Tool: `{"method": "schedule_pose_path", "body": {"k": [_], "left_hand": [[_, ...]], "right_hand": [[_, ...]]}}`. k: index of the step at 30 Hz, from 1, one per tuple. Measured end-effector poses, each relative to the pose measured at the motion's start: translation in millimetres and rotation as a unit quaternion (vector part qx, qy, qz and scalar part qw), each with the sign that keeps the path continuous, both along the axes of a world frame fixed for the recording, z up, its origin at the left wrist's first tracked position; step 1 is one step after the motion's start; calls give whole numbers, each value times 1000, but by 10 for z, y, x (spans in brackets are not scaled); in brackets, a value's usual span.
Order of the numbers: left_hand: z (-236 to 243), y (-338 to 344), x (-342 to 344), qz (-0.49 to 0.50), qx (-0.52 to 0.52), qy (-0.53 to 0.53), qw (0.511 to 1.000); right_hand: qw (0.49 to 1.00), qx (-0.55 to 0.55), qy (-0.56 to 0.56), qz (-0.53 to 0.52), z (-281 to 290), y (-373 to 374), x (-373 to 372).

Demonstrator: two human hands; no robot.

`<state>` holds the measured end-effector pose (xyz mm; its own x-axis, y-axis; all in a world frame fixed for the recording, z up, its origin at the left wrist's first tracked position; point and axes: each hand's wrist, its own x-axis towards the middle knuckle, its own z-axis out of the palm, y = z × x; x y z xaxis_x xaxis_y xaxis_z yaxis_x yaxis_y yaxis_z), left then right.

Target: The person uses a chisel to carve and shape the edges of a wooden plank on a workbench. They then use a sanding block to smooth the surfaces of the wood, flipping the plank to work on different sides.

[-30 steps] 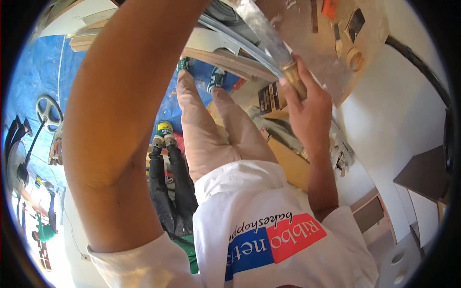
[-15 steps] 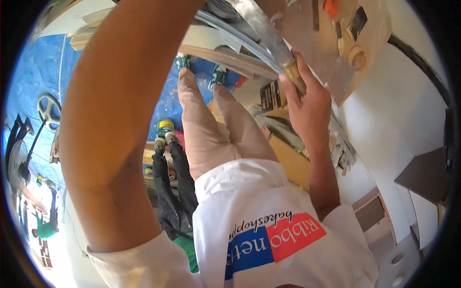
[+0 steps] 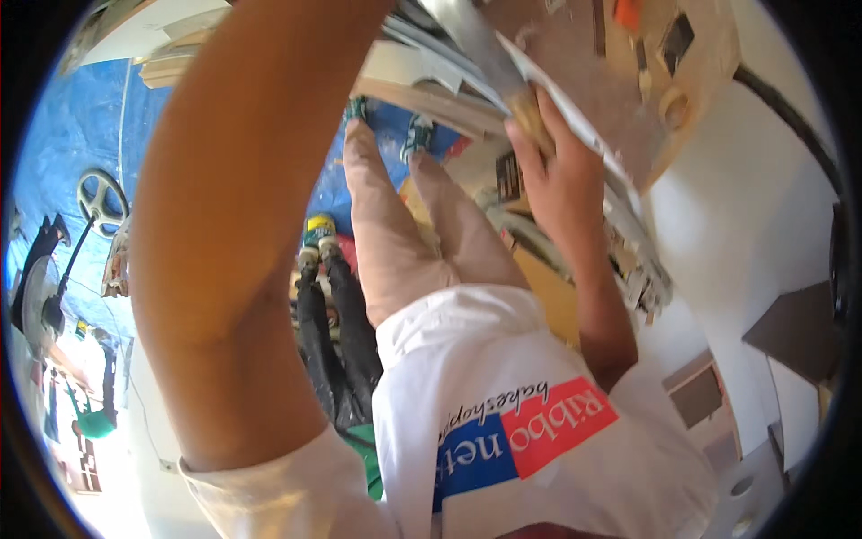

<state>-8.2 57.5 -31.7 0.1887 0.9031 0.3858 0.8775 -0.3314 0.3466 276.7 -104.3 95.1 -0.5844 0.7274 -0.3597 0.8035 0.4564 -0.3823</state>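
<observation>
The right hand (image 3: 573, 184) is grasping a wooden-handled metal blade (image 3: 480, 49), thumb and a finger flanking the wooden handle (image 3: 532, 119). The blade is pointing up and leftward, its far end reaching the upper edge of the view. The left arm (image 3: 229, 242) is also extending past that edge, so what the left hand is doing cannot be told. Near the blade, to its right, a brown surface (image 3: 620, 117) is carrying an orange object (image 3: 626, 13), a dark flat pad (image 3: 675, 43), a blurred brush-like tool (image 3: 644, 76) and a tan ring (image 3: 675, 119). A co-worker in black trousers (image 3: 346, 341) is appearing beside the person's beige trousers (image 3: 404, 234); blue sheeting (image 3: 67, 135) is covering the floor.
</observation>
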Motion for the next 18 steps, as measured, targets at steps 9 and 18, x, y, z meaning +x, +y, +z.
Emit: {"method": "schedule_pose_path", "body": {"k": [9, 18], "left_hand": [[-57, -102, 38, 34, 60, -82, 994], [-194, 9, 38, 42, 126, -93, 987]], "right_hand": [[999, -8, -21, -24, 110, 184, 147], [1000, 5, -30, 8, 162, 206, 112]]}}
